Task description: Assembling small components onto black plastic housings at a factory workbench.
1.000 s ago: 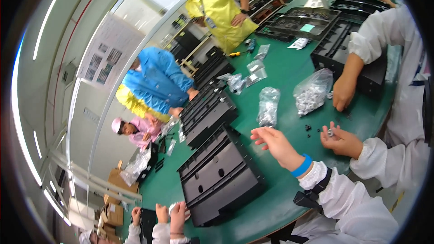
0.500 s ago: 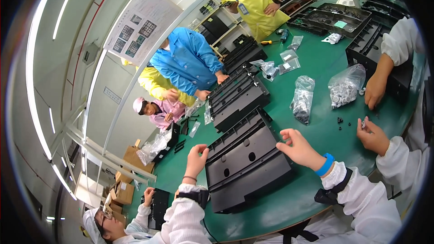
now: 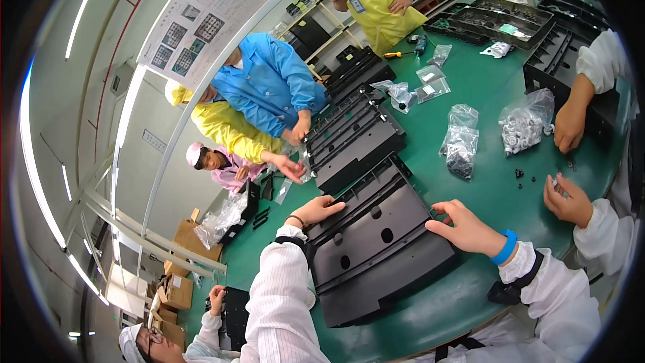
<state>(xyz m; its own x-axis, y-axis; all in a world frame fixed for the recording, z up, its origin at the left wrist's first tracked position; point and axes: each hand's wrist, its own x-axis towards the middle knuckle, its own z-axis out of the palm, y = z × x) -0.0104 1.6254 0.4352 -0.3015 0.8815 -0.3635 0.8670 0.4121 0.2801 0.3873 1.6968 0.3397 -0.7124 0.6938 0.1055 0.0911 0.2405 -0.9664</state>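
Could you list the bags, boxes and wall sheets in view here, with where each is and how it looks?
Dark-parts bag: clear plastic, mid-table, right of the black trays.
White-parts bag: clear, bulging, by a co-worker's hand.
Small flat bags: clear, white labels, far side.
Wall sheets: white, with picture grids, upper left.
Cardboard boxes: brown, on the floor, lower left.

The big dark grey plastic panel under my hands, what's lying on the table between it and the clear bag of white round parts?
In the head view, a clear bag of small dark parts lies on the green table between the dark grey plastic panel and the clear bag of white round parts.
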